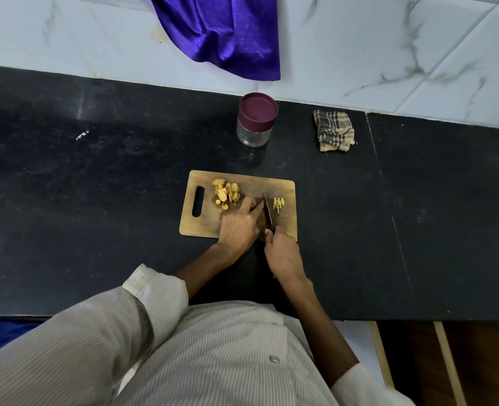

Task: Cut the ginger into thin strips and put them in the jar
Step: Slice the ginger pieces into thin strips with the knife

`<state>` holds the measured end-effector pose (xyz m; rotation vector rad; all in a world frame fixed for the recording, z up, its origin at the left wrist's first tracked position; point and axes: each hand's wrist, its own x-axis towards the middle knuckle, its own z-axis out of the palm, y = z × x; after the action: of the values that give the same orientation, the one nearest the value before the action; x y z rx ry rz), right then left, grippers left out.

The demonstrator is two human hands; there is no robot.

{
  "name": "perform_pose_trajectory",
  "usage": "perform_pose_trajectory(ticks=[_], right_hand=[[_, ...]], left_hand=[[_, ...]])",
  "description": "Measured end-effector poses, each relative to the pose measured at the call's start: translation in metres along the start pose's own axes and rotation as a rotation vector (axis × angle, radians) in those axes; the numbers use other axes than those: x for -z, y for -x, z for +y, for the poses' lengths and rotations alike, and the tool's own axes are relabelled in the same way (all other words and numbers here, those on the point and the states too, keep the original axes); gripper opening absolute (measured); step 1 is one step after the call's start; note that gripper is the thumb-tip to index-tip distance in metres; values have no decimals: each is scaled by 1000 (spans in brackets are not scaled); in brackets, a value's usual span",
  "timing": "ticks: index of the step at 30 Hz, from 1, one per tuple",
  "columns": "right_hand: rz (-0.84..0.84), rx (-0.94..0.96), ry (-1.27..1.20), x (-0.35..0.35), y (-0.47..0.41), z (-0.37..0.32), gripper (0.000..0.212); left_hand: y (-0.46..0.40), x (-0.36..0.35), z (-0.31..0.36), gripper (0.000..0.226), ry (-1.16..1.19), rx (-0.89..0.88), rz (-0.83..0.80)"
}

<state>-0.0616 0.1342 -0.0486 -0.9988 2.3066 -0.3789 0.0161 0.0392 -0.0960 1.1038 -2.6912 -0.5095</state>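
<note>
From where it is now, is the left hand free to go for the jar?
Probably not yet: the left hand is pressing ginger beside the knife. The path over the cutting board to the lidded jar looks unobstructed.

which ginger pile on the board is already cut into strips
The ginger strips right of the knife blade: thin pale sticks. The ginger chunks beside the board's handle slot are irregular lumps.

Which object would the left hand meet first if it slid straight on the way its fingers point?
Probably the knife blade: the left hand points up and right, its fingertips already close beside it, though contact is unclear.
</note>
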Motion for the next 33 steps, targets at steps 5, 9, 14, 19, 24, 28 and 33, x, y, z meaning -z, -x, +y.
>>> perform_pose_trajectory(ticks=[5,9,14,19,24,28,33], right_hand=[[5,2,17,0,-1,0,29],[11,2,16,-1,0,-1,29],[14,-25,18,-3,0,-4,30],[-1,-60,-12,-6,-2,-7,30],[-37,-106,-17,-5,-5,-8,29],[-77,-139,-2,-5,-8,-8,31],[-103,-140,59,-8,5,-1,31]], left_hand=[[0,0,0,42,-2,-2,9],[0,0,0,41,8,-5,21],[1,0,1,37,20,-9,11],[0,3,1,42,-16,9,-50],[-2,6,3,45,-43,17,-79],[-2,6,7,45,-82,23,-71],[-4,3,6,49,-80,37,-96]])
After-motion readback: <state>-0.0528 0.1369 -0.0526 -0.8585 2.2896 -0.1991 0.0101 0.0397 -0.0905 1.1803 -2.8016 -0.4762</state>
